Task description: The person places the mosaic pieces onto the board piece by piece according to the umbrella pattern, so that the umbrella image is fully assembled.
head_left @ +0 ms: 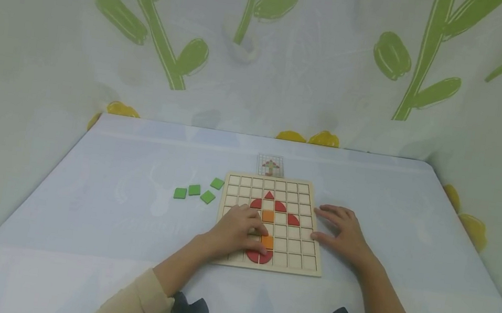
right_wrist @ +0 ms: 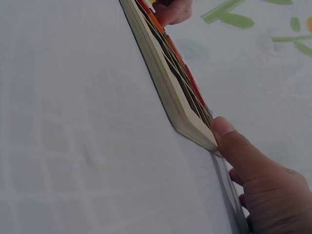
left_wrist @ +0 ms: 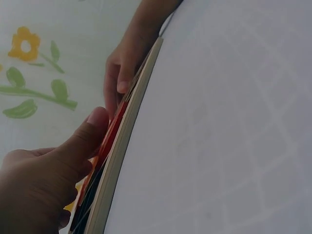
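A wooden grid board (head_left: 293,260) lies flat in front of me. My left hand (head_left: 235,231) reaches over its left part. Thumb and index finger pinch an orange square tile (head_left: 266,242) at its near and far edges, just above two red quarter-round tiles (head_left: 265,258). Another orange square (head_left: 268,216), a red triangle (head_left: 269,195) and more red quarter-rounds (head_left: 293,220) sit in cells farther up. My right hand (head_left: 344,233) touches the board's right edge with thumb and fingers spread; in the right wrist view its thumb (right_wrist: 234,141) rests at the board's corner. The left palm hides some cells.
Several loose green square tiles (head_left: 194,190) lie on the table left of the board. Touching distance behind the board's far edge is a small pattern card (head_left: 271,165). Dark wrist devices (head_left: 190,309) sit at both cuffs. A leaf-printed backdrop stands behind the white table (head_left: 125,245).
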`<state>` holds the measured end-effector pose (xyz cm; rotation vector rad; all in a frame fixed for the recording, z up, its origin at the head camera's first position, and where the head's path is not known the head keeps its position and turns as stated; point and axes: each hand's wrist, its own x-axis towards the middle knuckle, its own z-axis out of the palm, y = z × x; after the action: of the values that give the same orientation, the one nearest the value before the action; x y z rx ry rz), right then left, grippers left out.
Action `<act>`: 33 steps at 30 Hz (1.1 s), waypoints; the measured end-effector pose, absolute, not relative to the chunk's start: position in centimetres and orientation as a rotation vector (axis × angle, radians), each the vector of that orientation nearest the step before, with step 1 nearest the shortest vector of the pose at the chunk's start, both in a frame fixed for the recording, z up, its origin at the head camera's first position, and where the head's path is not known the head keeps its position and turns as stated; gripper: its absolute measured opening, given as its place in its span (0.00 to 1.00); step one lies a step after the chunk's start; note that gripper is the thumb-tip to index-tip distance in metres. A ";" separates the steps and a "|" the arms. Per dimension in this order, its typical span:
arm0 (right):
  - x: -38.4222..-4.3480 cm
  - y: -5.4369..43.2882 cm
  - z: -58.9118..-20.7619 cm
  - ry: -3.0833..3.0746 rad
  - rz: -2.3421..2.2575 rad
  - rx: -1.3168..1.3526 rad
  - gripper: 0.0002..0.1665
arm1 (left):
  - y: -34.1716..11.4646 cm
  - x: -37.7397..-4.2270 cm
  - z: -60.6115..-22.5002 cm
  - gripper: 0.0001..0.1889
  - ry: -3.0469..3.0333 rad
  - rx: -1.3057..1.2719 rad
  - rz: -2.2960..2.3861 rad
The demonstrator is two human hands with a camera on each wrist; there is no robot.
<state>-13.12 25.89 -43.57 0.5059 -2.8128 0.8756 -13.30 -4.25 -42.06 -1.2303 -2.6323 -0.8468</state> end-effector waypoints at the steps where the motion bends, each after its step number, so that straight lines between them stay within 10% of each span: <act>1: -13.1 25.9 -43.5 -2.813 0.871 0.506 0.35 | -4.3 -13.3 -42.0 0.18 -2.629 -1.228 -0.852; 33: -12.9 25.7 -43.4 -2.811 0.887 0.499 0.34 | -8.6 -15.7 -39.9 0.21 -3.003 -0.934 -1.118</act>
<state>-12.88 25.73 -43.39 0.4988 -2.8114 0.8867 -15.70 -8.56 -39.93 -0.9339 -3.0030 -1.1183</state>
